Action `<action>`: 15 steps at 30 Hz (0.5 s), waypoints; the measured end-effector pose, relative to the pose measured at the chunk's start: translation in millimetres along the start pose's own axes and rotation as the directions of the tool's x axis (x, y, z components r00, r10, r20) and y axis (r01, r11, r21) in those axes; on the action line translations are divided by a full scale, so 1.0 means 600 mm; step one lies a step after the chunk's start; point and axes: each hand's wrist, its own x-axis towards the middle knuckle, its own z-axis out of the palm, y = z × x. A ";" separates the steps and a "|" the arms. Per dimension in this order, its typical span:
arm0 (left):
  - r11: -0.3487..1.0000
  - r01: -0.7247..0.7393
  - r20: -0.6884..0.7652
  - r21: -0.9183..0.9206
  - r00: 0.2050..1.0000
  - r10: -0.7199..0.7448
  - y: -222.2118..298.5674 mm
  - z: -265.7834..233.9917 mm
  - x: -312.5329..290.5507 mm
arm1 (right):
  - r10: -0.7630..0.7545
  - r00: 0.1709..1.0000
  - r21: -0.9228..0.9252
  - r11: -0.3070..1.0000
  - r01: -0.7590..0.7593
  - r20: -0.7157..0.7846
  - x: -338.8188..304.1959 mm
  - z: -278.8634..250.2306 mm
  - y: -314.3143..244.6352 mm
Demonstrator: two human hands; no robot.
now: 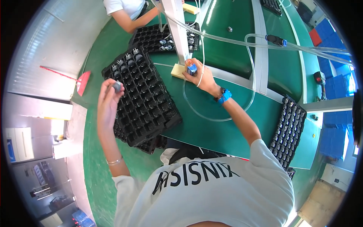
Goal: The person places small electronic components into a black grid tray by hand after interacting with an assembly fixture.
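Observation:
My left hand point(107, 95) is raised over the left edge of a black compartment tray point(145, 96). Its fingers are closed on a small grey metal part point(117, 86), whose exact kind I cannot make out. My right hand point(205, 80) is wrapped round a short blue cylinder with an orange-brown top point(192, 69); whether it is a bottle or a tool I cannot tell. Right beside it lies a pale yellow block point(177, 72), at the foot of a white post. The tray sits tilted on another black tray, and its far-end cells hold several small metal parts.
Across the green table, a person point(126, 13) works at another black tray point(151, 38) with metal parts. Clear hoses point(223, 120) loop over the table on my right. A filled black tray point(289, 132) lies at the right edge. The white post point(177, 30) stands ahead.

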 end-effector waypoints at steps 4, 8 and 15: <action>0.997 0.027 0.038 -0.078 0.999 -0.024 -0.007 0.056 -0.048 | -0.026 1.000 -0.003 1.000 0.026 0.006 0.000 -0.002 0.008; 0.975 0.068 0.069 -0.210 0.996 -0.055 -0.023 0.077 -0.101 | -0.032 0.999 0.002 0.999 0.032 0.042 -0.001 0.001 0.004; 0.923 0.177 0.266 -0.340 0.960 -0.086 -0.040 0.147 -0.141 | -0.168 0.986 0.081 0.983 0.168 -0.004 -0.001 -0.010 0.015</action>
